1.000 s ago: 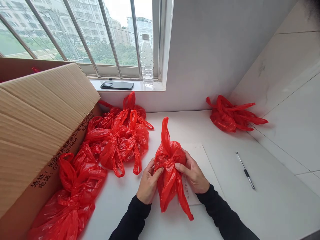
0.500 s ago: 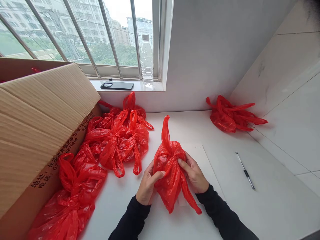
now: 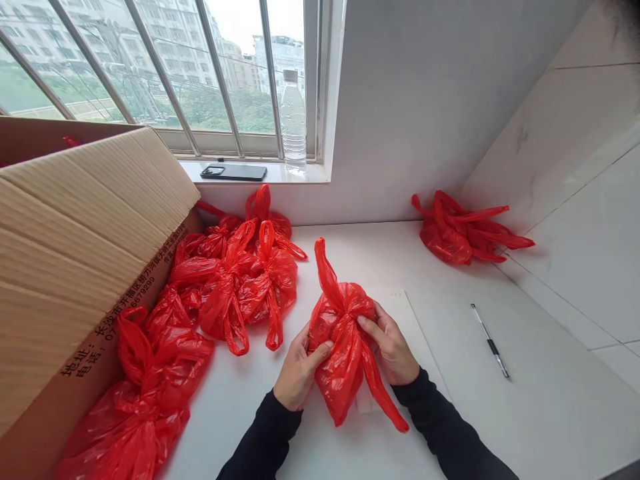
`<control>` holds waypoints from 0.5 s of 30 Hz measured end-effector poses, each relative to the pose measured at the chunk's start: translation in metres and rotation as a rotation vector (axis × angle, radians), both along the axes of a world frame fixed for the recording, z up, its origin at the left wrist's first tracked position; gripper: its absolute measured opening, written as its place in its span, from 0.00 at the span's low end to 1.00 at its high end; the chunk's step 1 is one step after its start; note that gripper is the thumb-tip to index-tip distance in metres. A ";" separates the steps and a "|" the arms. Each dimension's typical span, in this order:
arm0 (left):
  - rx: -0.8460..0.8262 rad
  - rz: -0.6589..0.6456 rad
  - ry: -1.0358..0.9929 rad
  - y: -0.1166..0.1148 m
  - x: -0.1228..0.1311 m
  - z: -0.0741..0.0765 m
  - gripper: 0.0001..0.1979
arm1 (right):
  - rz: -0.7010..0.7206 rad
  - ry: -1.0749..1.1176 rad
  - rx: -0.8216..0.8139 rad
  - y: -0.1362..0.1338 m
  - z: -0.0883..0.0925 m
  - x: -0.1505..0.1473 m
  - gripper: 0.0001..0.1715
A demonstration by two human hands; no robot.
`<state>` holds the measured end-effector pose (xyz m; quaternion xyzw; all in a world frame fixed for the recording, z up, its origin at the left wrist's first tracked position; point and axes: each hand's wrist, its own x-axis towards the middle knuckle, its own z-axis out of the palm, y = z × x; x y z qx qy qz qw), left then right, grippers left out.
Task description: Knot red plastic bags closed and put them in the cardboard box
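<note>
Between both hands I hold a red plastic bag [image 3: 345, 340] just above the white table [image 3: 525, 400]. My left hand [image 3: 299, 370] grips its left side, thumb pressed onto the plastic. On the bag's right side my right hand [image 3: 390, 347] is closed, fingers on the knot area. One handle loop sticks up behind the knot and another trails down toward me. A sheet of paper [image 3: 395, 313] lies under the bag, mostly hidden.
A pile of tied red bags [image 3: 235, 280] lies left of my hands, beside an open cardboard box [image 3: 75, 253]. More red bags [image 3: 460, 230] sit at the far right by the tiled wall. A pen [image 3: 490, 340] lies right. A phone [image 3: 234, 171] and bottle [image 3: 294, 120] rest on the sill.
The bag's lower loop has swung from below my hands toward the right. The upper loop tilted slightly left. Both hands shifted their grip a little around the knot.
</note>
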<state>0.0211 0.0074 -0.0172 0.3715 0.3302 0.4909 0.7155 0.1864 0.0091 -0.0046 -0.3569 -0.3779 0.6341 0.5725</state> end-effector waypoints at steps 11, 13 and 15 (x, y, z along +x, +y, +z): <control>0.016 0.085 0.086 -0.002 0.004 -0.003 0.27 | -0.078 0.002 0.033 0.000 -0.001 0.000 0.18; 0.064 0.038 0.124 -0.003 0.004 -0.003 0.31 | -0.084 0.017 0.033 0.000 -0.001 0.000 0.17; 0.121 0.010 0.160 -0.003 0.004 -0.003 0.35 | -0.083 0.032 0.031 0.000 0.000 0.000 0.17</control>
